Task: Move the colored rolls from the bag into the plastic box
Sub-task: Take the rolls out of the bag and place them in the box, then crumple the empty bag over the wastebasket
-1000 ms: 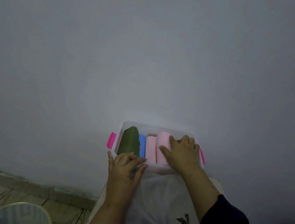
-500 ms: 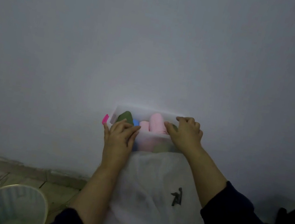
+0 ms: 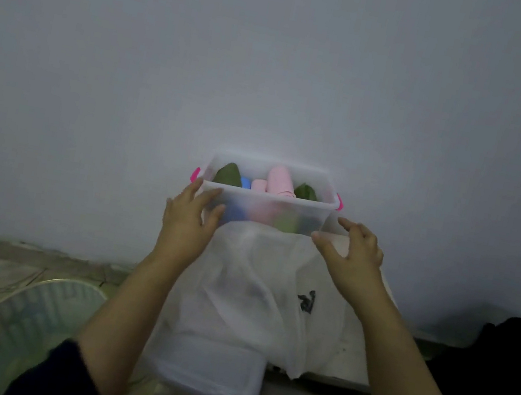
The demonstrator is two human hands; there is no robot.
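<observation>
Rolls sit inside the plastic box, just beyond the limp bag. Left hand touches the box's left front corner, fingers straight; right hand hovers spread beside its right corner.

No text, number or brand can be read anywhere here. The only printed mark is a small dark motif on the translucent white bag, on its right-hand side below the right hand; it is blurred and creased with the plastic, and whether it is lettering or a logo cannot be told. The plastic box carries no label that shows on its frosted front wall, and its pink side clips are plain. The rolls seen above the rim, green and pink, bear no visible print
</observation>
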